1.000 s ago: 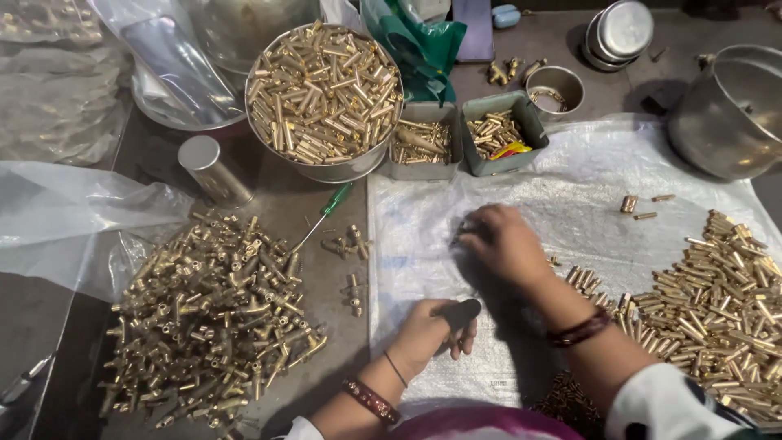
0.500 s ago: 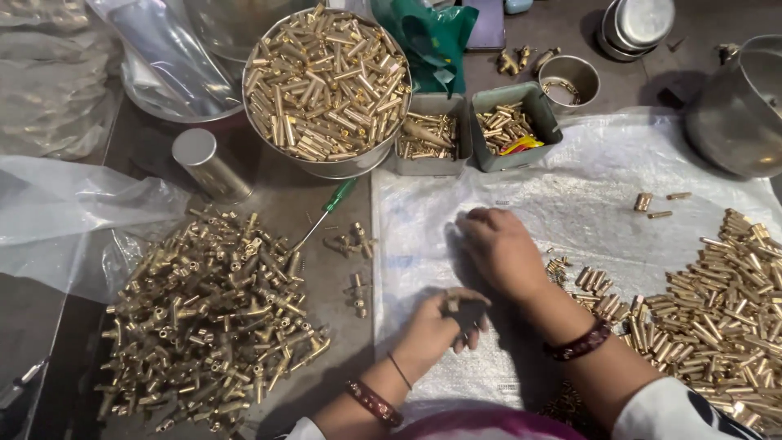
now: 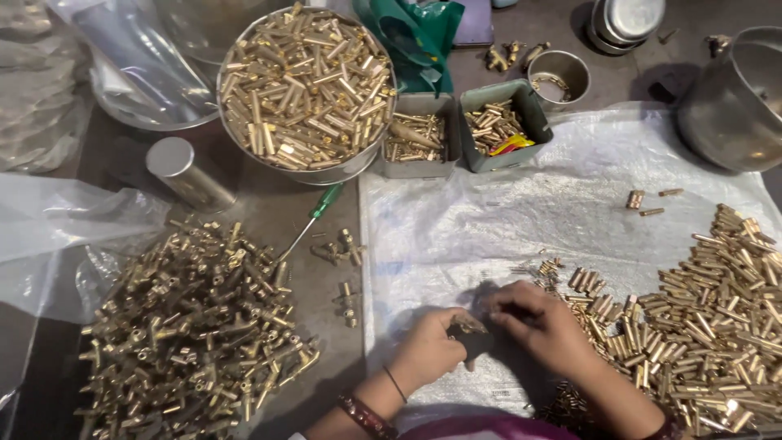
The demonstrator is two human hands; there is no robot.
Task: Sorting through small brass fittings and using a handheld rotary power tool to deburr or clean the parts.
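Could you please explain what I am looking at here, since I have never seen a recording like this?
This is one picture from a camera worn on a person's head, looking down at their own two bare hands; there is no machine. The left hand and right hand meet over a white plastic sheet and pinch a small brass piece between them. To the right lies a heap of brass tubes; to the left, on the dark table, a heap of brass fittings. Further back stand a round metal bowl of tubes, two small grey trays, a green-handled screwdriver and a metal can.
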